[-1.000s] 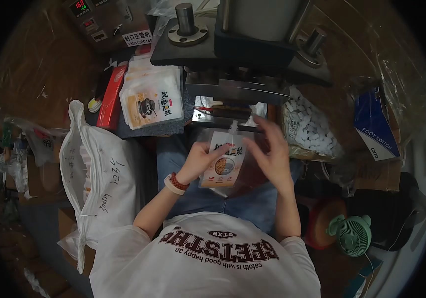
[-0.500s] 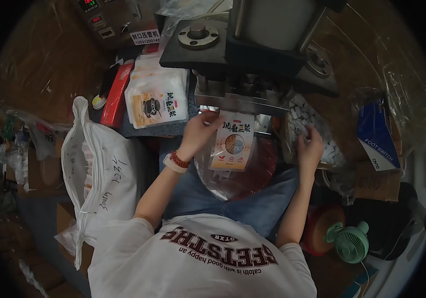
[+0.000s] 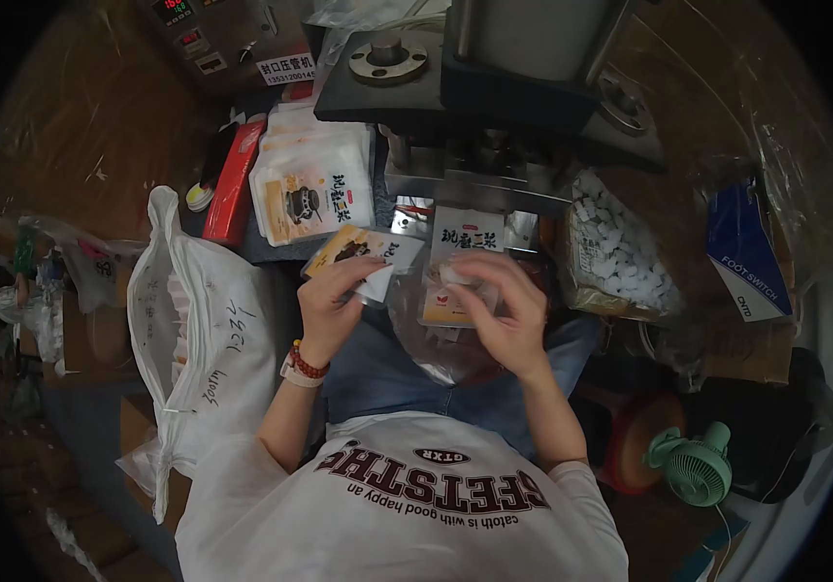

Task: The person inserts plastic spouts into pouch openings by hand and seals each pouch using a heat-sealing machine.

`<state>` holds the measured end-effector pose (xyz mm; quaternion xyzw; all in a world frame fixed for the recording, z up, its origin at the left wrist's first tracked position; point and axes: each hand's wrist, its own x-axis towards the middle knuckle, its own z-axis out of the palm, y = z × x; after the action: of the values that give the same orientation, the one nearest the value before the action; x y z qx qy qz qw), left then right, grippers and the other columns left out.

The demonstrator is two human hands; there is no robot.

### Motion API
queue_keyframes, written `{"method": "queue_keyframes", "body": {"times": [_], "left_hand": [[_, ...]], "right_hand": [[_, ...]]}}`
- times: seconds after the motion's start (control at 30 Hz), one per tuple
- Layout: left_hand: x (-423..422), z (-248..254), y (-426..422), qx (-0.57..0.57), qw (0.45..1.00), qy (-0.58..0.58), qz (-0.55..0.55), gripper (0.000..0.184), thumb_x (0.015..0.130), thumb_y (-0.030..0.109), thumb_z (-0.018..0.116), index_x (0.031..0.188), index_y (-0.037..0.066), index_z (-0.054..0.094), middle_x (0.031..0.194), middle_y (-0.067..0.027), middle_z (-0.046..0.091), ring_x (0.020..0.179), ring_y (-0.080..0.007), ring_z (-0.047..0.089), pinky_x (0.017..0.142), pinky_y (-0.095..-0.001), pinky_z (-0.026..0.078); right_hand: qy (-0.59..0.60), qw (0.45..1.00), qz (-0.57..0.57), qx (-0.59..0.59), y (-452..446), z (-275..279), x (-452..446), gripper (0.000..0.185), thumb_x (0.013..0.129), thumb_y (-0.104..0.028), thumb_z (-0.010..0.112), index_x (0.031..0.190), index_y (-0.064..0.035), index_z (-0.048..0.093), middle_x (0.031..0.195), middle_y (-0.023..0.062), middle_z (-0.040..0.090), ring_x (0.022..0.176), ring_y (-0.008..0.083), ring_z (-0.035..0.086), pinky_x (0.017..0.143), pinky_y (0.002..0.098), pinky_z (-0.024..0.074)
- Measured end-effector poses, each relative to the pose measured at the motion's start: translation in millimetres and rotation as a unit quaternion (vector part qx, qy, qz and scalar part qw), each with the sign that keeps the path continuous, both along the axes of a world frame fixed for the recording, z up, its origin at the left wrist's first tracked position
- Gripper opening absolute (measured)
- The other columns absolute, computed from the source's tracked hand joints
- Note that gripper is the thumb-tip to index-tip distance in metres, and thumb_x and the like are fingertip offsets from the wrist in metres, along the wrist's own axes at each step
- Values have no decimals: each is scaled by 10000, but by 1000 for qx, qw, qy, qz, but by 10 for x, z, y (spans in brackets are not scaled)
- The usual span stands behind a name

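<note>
Brown panels (image 3: 115, 136) under clear film flank your spot on both sides, and the light's pretty dim. Closest up it's your white printed T-shirt (image 3: 416, 524), then your jeans (image 3: 377, 383).

Taking 12 as straight ahead from between your hands: at 9, your left hand (image 3: 331, 308) has a printed pouch (image 3: 368, 248) gripped between thumb and fingers, tilted over at an angle. At 3, your right hand (image 3: 515, 315) is nearly closed, thumb and fingertips drawn together on something small and white (image 3: 451, 274), too blurry to say what. That hand covers part of a second pouch (image 3: 467, 235), sitting just short of the press at about 12, with shiny see-through plastic (image 3: 421, 339) below it.

Around you, there's a white sack (image 3: 232, 320) with handwriting near 9 and a green fan (image 3: 696, 475) at 4. Between 2 and 3 you've got a clear bag (image 3: 584, 228) full of white bits (image 3: 630, 262), and past that a blue box (image 3: 754, 247) marked "FOOT SWITCH".

Further off, a stack of pouches (image 3: 311, 189) lies between 10 and 11, right beside a red box (image 3: 234, 184). Big dark press (image 3: 504, 92) at 12, control box (image 3: 227, 44) with lit digits at 11.
</note>
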<state>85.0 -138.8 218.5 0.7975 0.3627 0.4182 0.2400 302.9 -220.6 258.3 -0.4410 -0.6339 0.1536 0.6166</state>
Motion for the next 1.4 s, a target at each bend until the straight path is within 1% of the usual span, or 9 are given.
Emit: {"method": "queue_keyframes", "body": {"times": [0.3, 0.37, 0.53, 0.7, 1.0, 1.1, 1.17, 1.23, 1.4], "left_hand": [[274, 246, -237, -54, 981, -63, -178, 271, 760, -45, 610, 1002, 26, 709, 949, -90, 718, 829, -202, 703, 742, -287, 551], [443, -90, -172, -384, 907, -55, -164, 162, 870, 67, 641, 1005, 8, 708, 929, -64, 717, 768, -127, 684, 698, -260, 545], [859, -115, 59, -575, 763, -264, -133, 245, 904, 139, 634, 993, -89, 655, 920, -124, 699, 779, -147, 681, 676, -265, 556], [1040, -168, 376, -599, 724, -313, -137, 266, 884, 116, 648, 1039, -99, 627, 1021, -156, 675, 869, -197, 683, 729, -304, 575], [1069, -207, 423, -609, 714, -316, -138, 268, 884, 117, 646, 1046, -96, 624, 1002, -146, 677, 879, -193, 675, 760, -300, 560], [930, -54, 448, -588, 767, -222, -130, 289, 900, 190, 638, 1071, -43, 638, 981, -106, 691, 882, -204, 672, 753, -312, 550], [650, 87, 521, -286, 954, 74, 43, 494, 859, 360, 674, 1222, 37, 580, 1157, -100, 642, 1010, -283, 629, 894, -439, 475], [352, -134, 559, 150, 925, 256, 237, 701, 810, 510, 671, 1370, 138, 473, 1397, -102, 472, 1265, -306, 458, 1025, -573, 312], [-286, -501, 439, 160, 923, 340, 83, 661, 784, 322, 711, 1385, 188, 469, 1417, -75, 468, 1303, -264, 444, 1056, -512, 322]], "right_hand": [[-89, 995, 36, -33, -67, 107, 103, 302, 745, -10, 727, 1039, -6, 657, 988, 94, 674, 977, 256, 631, 872, 354, 480], [-35, 996, -37, -77, -60, 23, 137, 287, 775, -27, 716, 1054, -4, 652, 1000, 93, 672, 987, 239, 625, 880, 337, 473], [-47, 953, -271, -127, -220, 149, 680, 210, 878, -125, 657, 1049, -5, 636, 994, 117, 655, 947, 232, 613, 851, 312, 464], [-294, 811, -436, -257, -182, -313, 1366, 249, 862, -199, 657, 1016, -3, 651, 1013, 164, 643, 991, 356, 583, 842, 428, 461], [-236, 834, -361, -344, -162, -508, 1450, 228, 818, -126, 657, 999, 14, 650, 995, 211, 625, 920, 389, 599, 809, 433, 476], [-277, 817, -357, -358, -78, -507, 1532, 216, 814, -106, 649, 991, 17, 646, 983, 212, 624, 877, 397, 606, 780, 443, 483], [-301, 823, -373, -305, -84, -554, 1566, 199, 818, -93, 650, 983, 18, 643, 962, 209, 620, 835, 383, 609, 756, 424, 491], [-324, 827, -386, -250, -81, -543, 1553, 183, 822, -79, 652, 975, 19, 639, 941, 207, 616, 794, 370, 612, 731, 405, 499], [218, 947, -202, -121, -129, -221, 1091, 186, 815, 32, 672, 998, 20, 640, 904, 61, 618, 740, 127, 589, 668, 242, 480]]}}
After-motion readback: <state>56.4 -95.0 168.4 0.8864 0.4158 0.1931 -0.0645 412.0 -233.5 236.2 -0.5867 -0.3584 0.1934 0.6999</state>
